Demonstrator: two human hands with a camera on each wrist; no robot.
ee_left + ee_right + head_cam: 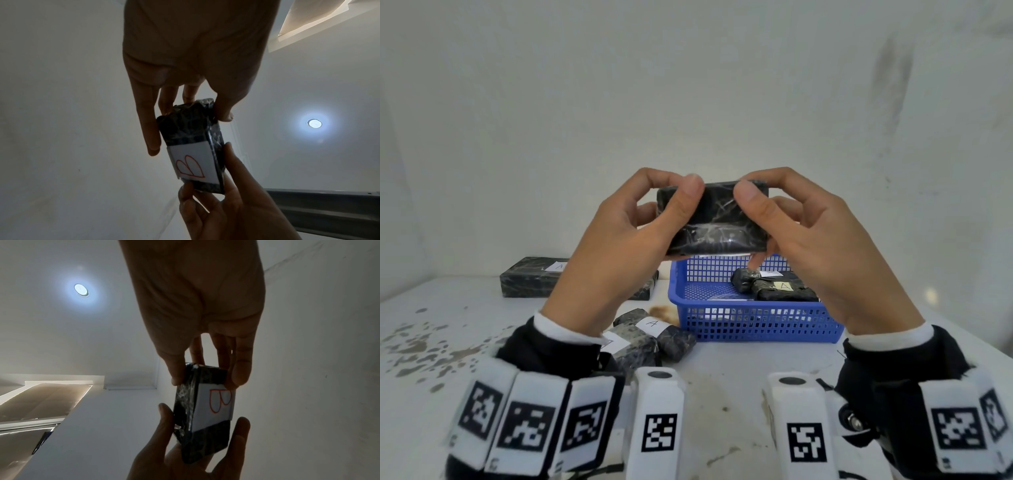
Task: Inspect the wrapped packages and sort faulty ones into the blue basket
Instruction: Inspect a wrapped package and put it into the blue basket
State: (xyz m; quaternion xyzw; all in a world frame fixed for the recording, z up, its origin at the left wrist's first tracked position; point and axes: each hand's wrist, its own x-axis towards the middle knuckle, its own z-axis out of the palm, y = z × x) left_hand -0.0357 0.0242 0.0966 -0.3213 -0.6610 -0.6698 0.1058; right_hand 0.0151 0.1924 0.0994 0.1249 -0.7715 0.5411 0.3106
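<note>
Both hands hold one black wrapped package [714,219] up in front of me, above the blue basket [756,325]. My left hand [671,202] pinches its left end and my right hand [756,205] its right end, thumbs on the near face. In the left wrist view the package [189,129] carries a white label [191,165] with a red B on its far face. The right wrist view shows the same label [216,404] on the package [203,434]. The basket holds some wrapped packages [777,286] labelled A.
On the stained white table [722,377], a long wrapped package [534,277] lies at the back left by the wall. Two smaller packages [650,335] labelled A lie left of the basket, partly under my left wrist. A white wall stands close behind.
</note>
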